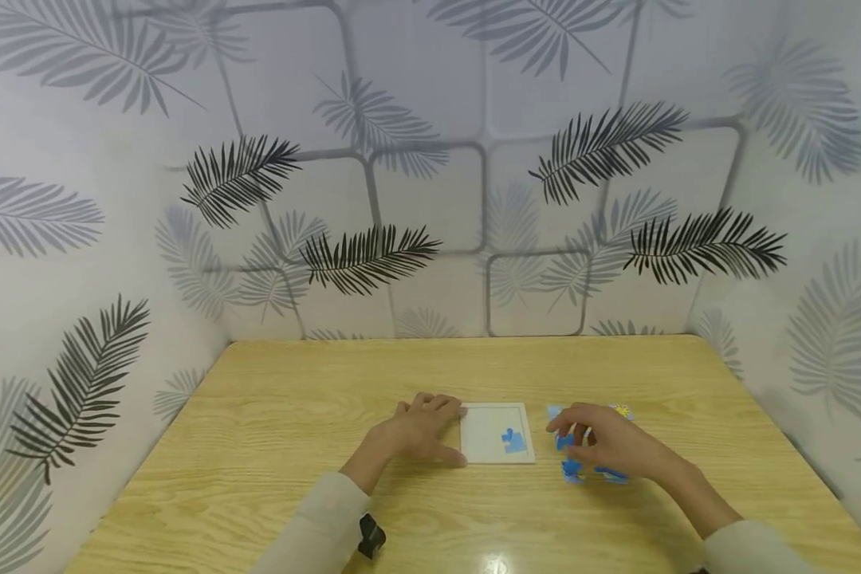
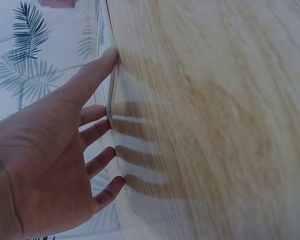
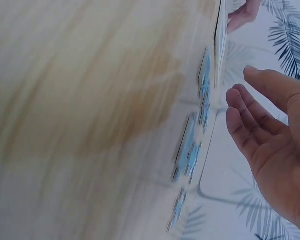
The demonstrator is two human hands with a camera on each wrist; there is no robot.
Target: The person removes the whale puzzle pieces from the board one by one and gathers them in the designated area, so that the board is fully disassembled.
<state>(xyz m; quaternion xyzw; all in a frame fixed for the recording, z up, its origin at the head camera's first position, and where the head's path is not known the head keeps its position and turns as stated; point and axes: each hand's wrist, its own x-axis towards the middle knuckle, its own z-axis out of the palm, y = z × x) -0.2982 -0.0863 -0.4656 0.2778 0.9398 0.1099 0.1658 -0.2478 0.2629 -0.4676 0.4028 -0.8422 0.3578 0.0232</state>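
A square white puzzle tray [image 1: 482, 434] lies flat on the table, with one blue jigsaw piece [image 1: 515, 442] in its lower right part. My left hand [image 1: 425, 430] is at the tray's left side, fingers spread; in the left wrist view its thumb [image 2: 102, 65] touches the tray edge and other fingertips rest on the table. Right of the tray, my right hand [image 1: 613, 442] hovers over loose blue jigsaw pieces [image 1: 572, 471], its fingers loosely bent. The right wrist view shows this hand [image 3: 277, 135] holding nothing, apart from the pieces [image 3: 187, 145]. It partly hides them in the head view.
Everything lies on a light wood-grain table [image 1: 316, 383]. A piece with a yellow flower [image 1: 622, 410] lies at the far right of the group. Leaf-patterned walls [image 1: 430, 199] stand behind and at both sides. A black object [image 1: 371, 536] is at the left sleeve.
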